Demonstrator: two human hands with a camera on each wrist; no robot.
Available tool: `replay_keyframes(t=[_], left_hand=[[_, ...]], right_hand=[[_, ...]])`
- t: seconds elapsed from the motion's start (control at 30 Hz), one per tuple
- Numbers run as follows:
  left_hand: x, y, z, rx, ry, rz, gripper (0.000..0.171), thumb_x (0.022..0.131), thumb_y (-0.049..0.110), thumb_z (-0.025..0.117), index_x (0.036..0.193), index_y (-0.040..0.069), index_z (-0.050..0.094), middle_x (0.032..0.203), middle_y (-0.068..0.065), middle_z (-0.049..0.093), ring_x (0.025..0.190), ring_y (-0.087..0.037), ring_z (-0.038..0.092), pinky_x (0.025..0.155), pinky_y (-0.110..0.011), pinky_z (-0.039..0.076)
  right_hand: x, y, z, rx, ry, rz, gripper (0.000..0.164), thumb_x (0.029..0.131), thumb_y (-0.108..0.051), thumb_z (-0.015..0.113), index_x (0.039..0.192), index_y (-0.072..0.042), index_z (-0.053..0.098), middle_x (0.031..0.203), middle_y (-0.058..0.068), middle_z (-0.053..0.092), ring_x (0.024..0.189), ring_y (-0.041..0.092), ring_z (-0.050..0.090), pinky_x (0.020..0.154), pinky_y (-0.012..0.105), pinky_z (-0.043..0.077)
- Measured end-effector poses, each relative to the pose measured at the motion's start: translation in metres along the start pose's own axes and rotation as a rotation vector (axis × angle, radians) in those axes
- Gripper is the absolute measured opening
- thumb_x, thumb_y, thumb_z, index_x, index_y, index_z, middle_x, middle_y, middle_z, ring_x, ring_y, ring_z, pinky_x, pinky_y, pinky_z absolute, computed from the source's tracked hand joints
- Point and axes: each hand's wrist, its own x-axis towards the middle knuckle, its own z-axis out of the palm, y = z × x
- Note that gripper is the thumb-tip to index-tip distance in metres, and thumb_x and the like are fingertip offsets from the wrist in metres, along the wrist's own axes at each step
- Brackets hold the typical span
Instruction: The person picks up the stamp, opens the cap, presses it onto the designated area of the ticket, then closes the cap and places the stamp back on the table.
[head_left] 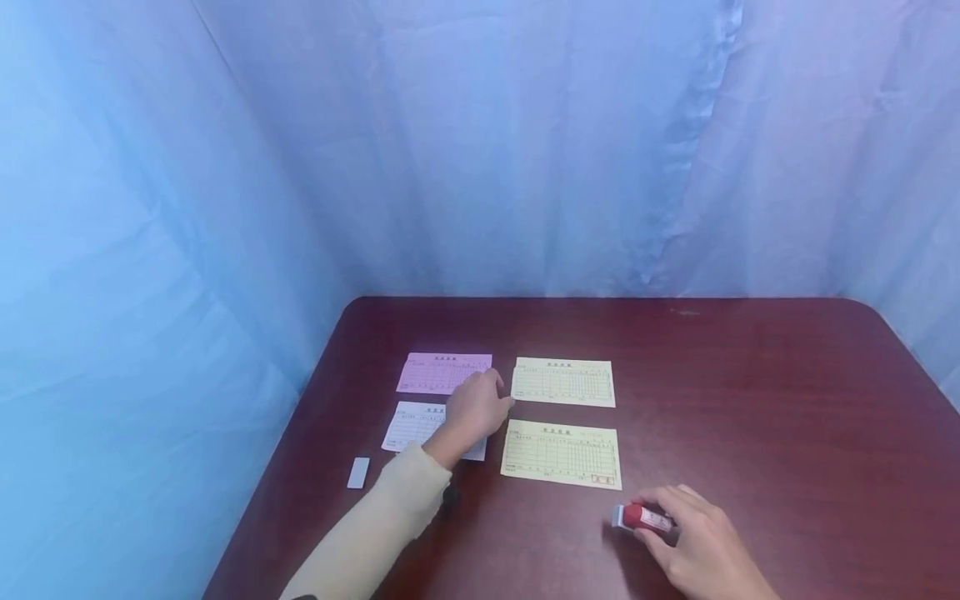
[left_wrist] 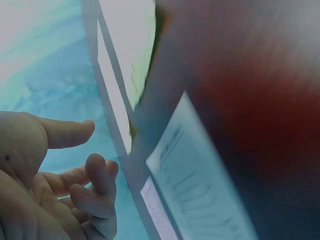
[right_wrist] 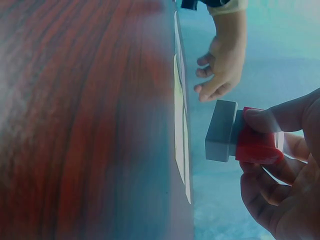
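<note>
My right hand (head_left: 693,537) pinches a red self-inking stamp (right_wrist: 257,145) between thumb and fingers, its grey rectangular head pointing left. The stamp is held to the right of and nearer than the near yellow slip (head_left: 558,454), which bears a red boxed mark (head_left: 602,479) in its lower right corner. My left hand (head_left: 478,407) hovers with nothing in it, fingers loosely bent, over the gap between the slips. In the head view it overlaps the pink slip (head_left: 427,375) and the white slip (head_left: 412,427), hiding parts of both. The far yellow slip (head_left: 562,383) lies just right of its fingertips.
A small light grey rectangular piece (head_left: 358,472) lies on the dark red-brown table (head_left: 750,400), left of the white slip. Blue curtains (head_left: 525,167) hang behind the table and along its sides.
</note>
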Motion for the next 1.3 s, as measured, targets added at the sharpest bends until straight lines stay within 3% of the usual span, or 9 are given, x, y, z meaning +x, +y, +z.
replay_keyframes(t=[0.2,0.37,0.7,0.93,1.3], left_hand=[[0.026,0.004,-0.003,0.035,-0.013,0.0,0.02,0.084,0.03,0.068,0.084,0.012,0.059,0.07,0.001,0.055,0.059,-0.016,0.051,0.05,-0.032,0.041],[0.038,0.007,-0.002,0.053,-0.018,0.017,0.021,0.085,0.028,0.065,0.075,0.013,0.054,0.062,0.0,0.052,0.054,-0.017,0.05,0.047,-0.032,0.04],[0.047,0.018,0.001,0.06,-0.045,-0.003,0.014,0.085,0.024,0.063,0.082,0.011,0.059,0.064,-0.001,0.055,0.055,-0.018,0.052,0.045,-0.033,0.04],[0.052,0.024,0.004,0.081,-0.062,-0.029,0.019,0.084,0.023,0.062,0.068,0.013,0.059,0.062,-0.002,0.056,0.055,-0.018,0.052,0.046,-0.034,0.04],[0.057,0.03,0.007,0.152,-0.092,-0.073,0.024,0.083,0.025,0.061,0.061,0.015,0.059,0.061,-0.001,0.057,0.054,-0.018,0.052,0.044,-0.034,0.041]], right_hand=[[-0.002,-0.002,0.001,0.011,-0.021,0.021,0.046,0.056,-0.005,0.087,0.091,-0.024,0.064,0.083,-0.022,0.055,0.071,-0.002,0.048,0.062,0.01,0.037],[-0.001,-0.001,0.001,0.007,-0.011,0.003,0.044,0.056,-0.005,0.087,0.09,-0.022,0.064,0.083,-0.022,0.055,0.071,-0.002,0.049,0.063,0.011,0.038],[-0.002,-0.001,0.0,-0.011,-0.01,0.02,0.044,0.055,-0.006,0.087,0.089,-0.023,0.064,0.081,-0.022,0.053,0.07,-0.003,0.047,0.062,0.01,0.037],[-0.006,-0.002,-0.001,-0.018,-0.016,0.041,0.045,0.056,-0.006,0.087,0.09,-0.024,0.064,0.082,-0.022,0.053,0.069,-0.003,0.047,0.062,0.01,0.036],[-0.008,-0.003,0.002,-0.008,-0.01,0.036,0.045,0.056,-0.005,0.087,0.091,-0.022,0.065,0.085,-0.02,0.056,0.072,-0.002,0.05,0.065,0.01,0.038]])
